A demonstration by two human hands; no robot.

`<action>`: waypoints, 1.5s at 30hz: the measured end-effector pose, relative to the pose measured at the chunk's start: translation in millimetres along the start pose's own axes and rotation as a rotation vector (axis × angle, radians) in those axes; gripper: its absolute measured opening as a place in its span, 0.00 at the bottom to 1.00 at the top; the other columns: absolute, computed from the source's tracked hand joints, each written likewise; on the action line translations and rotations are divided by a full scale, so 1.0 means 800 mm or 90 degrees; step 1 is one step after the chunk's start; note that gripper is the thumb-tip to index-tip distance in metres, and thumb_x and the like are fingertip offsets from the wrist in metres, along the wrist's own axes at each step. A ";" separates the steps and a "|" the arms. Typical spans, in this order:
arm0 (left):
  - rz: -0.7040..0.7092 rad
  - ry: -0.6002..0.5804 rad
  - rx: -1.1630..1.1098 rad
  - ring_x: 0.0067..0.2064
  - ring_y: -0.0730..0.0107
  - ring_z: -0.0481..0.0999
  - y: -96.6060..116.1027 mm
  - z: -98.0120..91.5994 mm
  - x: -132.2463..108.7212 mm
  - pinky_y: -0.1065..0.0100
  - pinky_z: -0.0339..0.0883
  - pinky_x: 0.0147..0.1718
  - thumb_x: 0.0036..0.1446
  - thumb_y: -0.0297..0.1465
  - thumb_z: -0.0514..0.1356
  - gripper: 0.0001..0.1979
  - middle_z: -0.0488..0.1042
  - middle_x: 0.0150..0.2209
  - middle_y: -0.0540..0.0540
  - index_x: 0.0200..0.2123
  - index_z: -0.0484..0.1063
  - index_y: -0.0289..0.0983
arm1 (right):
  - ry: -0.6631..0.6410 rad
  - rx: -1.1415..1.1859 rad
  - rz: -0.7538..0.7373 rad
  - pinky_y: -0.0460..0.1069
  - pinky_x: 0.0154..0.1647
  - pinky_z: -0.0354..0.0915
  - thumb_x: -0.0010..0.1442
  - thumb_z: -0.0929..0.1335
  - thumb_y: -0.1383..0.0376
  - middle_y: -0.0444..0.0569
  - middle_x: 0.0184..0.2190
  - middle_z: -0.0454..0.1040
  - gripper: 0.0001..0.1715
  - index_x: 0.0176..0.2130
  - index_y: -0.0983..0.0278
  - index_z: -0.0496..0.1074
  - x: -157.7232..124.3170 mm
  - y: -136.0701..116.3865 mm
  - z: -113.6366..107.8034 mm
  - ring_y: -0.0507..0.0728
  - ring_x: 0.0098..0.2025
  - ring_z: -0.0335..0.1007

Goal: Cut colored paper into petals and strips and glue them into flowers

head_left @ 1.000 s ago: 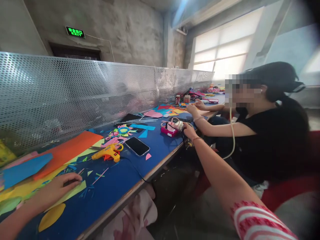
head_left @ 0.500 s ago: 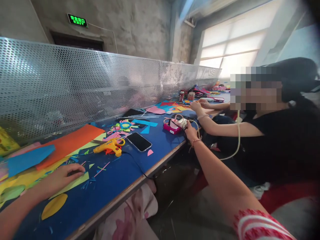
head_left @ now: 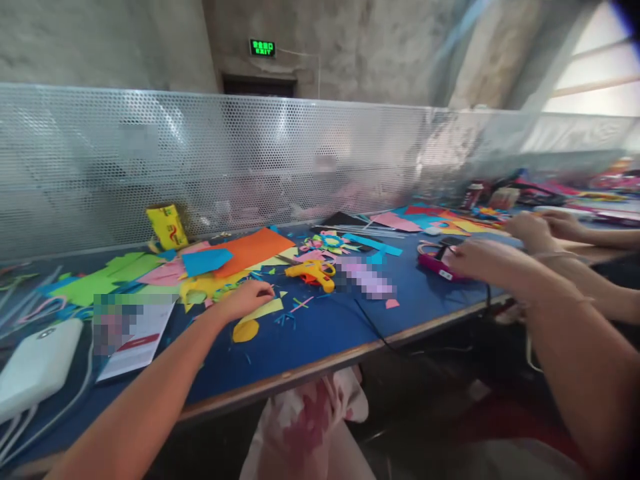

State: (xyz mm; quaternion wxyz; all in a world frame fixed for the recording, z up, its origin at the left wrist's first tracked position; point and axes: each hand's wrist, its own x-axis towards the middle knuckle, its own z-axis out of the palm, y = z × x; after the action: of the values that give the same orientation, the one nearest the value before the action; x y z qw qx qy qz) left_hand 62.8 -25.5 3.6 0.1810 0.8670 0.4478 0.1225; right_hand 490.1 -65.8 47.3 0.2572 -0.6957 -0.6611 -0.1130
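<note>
My left hand (head_left: 245, 300) lies on the table with loosely bent fingers and holds nothing that I can see. Close by are a pale yellow paper strip (head_left: 265, 311), a yellow paper petal (head_left: 246, 331) and a yellow hot glue gun (head_left: 311, 272). On the right, my right hand (head_left: 483, 261) is closed at a small pink box (head_left: 433, 265) with plugs and cords on it. Blur and the hand itself hide what its fingers grip. A multicoloured paper flower (head_left: 327, 241) lies behind the glue gun.
A perforated metal screen (head_left: 280, 153) runs along the table's back. At left are a white power bank (head_left: 40, 363) with cables and a printed sheet (head_left: 137, 340). Coloured paper, including an orange sheet (head_left: 257, 250), covers the middle. Another person's hands (head_left: 530, 230) work at right.
My view has swung left, bringing the power bank and printed sheet into sight. My right hand stays at the pink box, now turned over its top. My left hand still rests by the paper scraps.
</note>
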 end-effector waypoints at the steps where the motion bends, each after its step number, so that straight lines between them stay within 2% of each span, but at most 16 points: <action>1: 0.001 0.005 -0.003 0.37 0.68 0.72 -0.001 0.001 0.000 0.71 0.61 0.37 0.52 0.33 0.51 0.12 0.75 0.36 0.46 0.32 0.73 0.36 | -0.105 -0.051 -0.018 0.49 0.27 0.61 0.54 0.67 0.55 0.52 0.21 0.71 0.20 0.20 0.65 0.71 -0.003 -0.035 0.001 0.54 0.25 0.68; 2: 0.003 0.011 -0.005 0.37 0.69 0.72 -0.002 0.001 0.000 0.71 0.61 0.36 0.52 0.33 0.51 0.12 0.75 0.36 0.46 0.32 0.72 0.36 | -0.189 -0.087 -0.066 0.49 0.25 0.59 0.56 0.64 0.53 0.52 0.19 0.71 0.23 0.18 0.65 0.70 -0.006 -0.073 0.005 0.54 0.22 0.67; 3: 0.007 0.017 -0.008 0.36 0.69 0.72 -0.003 0.002 0.000 0.71 0.61 0.36 0.52 0.32 0.51 0.11 0.75 0.35 0.47 0.32 0.72 0.35 | -0.229 -0.091 -0.120 0.49 0.24 0.58 0.58 0.61 0.50 0.52 0.20 0.72 0.26 0.20 0.64 0.71 -0.010 -0.111 0.014 0.54 0.22 0.67; 6: 0.024 0.028 -0.021 0.35 0.70 0.72 -0.007 0.006 0.000 0.72 0.61 0.34 0.53 0.31 0.52 0.10 0.75 0.34 0.47 0.31 0.72 0.35 | -0.234 -0.108 -0.244 0.49 0.27 0.60 0.58 0.59 0.47 0.54 0.25 0.75 0.28 0.30 0.64 0.75 -0.013 -0.204 0.056 0.57 0.28 0.71; 8: 0.032 0.031 -0.020 0.35 0.70 0.72 -0.010 0.009 0.000 0.72 0.61 0.34 0.53 0.30 0.52 0.10 0.75 0.33 0.46 0.31 0.72 0.35 | -0.232 -0.116 -0.281 0.50 0.32 0.62 0.58 0.58 0.48 0.53 0.31 0.77 0.25 0.39 0.60 0.75 -0.005 -0.238 0.090 0.59 0.33 0.72; 10: 0.042 0.038 -0.010 0.35 0.70 0.72 -0.011 0.011 0.000 0.71 0.61 0.35 0.53 0.29 0.52 0.09 0.75 0.33 0.46 0.32 0.72 0.35 | -0.259 -0.142 -0.241 0.51 0.33 0.62 0.57 0.59 0.47 0.52 0.30 0.77 0.25 0.39 0.58 0.75 0.007 -0.253 0.118 0.59 0.34 0.72; 13: 0.063 0.051 0.012 0.37 0.69 0.72 -0.008 0.011 0.000 0.70 0.61 0.37 0.55 0.27 0.52 0.09 0.75 0.34 0.45 0.32 0.72 0.34 | -0.307 -0.182 -0.178 0.52 0.36 0.62 0.55 0.60 0.48 0.53 0.33 0.77 0.24 0.38 0.59 0.76 0.022 -0.258 0.143 0.61 0.39 0.72; 17: 0.046 0.068 0.059 0.41 0.66 0.71 -0.003 0.010 0.002 0.68 0.62 0.40 0.56 0.25 0.49 0.10 0.74 0.38 0.42 0.33 0.71 0.33 | -0.325 -0.198 -0.112 0.54 0.40 0.62 0.55 0.59 0.53 0.59 0.41 0.75 0.25 0.40 0.65 0.75 0.021 -0.259 0.150 0.64 0.45 0.70; 22: 0.049 0.095 0.055 0.42 0.66 0.71 -0.005 0.013 0.005 0.67 0.62 0.43 0.54 0.23 0.49 0.10 0.73 0.39 0.42 0.34 0.70 0.34 | -0.241 -0.156 -0.074 0.53 0.40 0.62 0.56 0.58 0.54 0.60 0.41 0.74 0.26 0.42 0.66 0.74 0.003 -0.260 0.145 0.63 0.45 0.69; 27: 0.060 0.111 0.061 0.41 0.65 0.71 -0.014 0.015 0.007 0.66 0.63 0.41 0.52 0.23 0.51 0.10 0.74 0.37 0.43 0.33 0.70 0.35 | -0.134 -0.092 -0.049 0.51 0.37 0.64 0.54 0.59 0.54 0.62 0.39 0.73 0.27 0.44 0.71 0.70 -0.003 -0.264 0.155 0.62 0.42 0.70; 31: 0.058 0.092 0.071 0.37 0.67 0.71 -0.014 0.012 0.005 0.68 0.63 0.38 0.49 0.24 0.52 0.09 0.74 0.33 0.45 0.30 0.72 0.36 | -0.149 -0.051 -0.044 0.51 0.38 0.64 0.54 0.60 0.56 0.60 0.37 0.73 0.25 0.42 0.71 0.69 -0.003 -0.266 0.160 0.61 0.40 0.70; 38: 0.028 0.085 0.015 0.34 0.69 0.71 -0.013 0.007 0.002 0.69 0.62 0.33 0.49 0.27 0.53 0.08 0.74 0.33 0.46 0.30 0.72 0.37 | -0.147 -0.009 -0.053 0.51 0.32 0.64 0.56 0.60 0.56 0.61 0.36 0.73 0.23 0.43 0.70 0.68 0.000 -0.260 0.152 0.62 0.37 0.71; 45: -0.061 0.094 -0.107 0.32 0.69 0.73 -0.018 -0.013 -0.003 0.69 0.64 0.32 0.50 0.33 0.55 0.09 0.75 0.32 0.45 0.33 0.70 0.35 | -0.122 0.010 -0.093 0.50 0.31 0.63 0.58 0.59 0.55 0.58 0.36 0.73 0.22 0.45 0.66 0.66 0.003 -0.255 0.152 0.60 0.36 0.71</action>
State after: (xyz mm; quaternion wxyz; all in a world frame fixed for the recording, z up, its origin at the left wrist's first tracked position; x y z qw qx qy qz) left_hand 46.6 -17.8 6.3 0.2249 0.8149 0.4893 0.2143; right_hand 269.0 -3.2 -11.1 0.1897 -0.6514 -0.7322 -0.0594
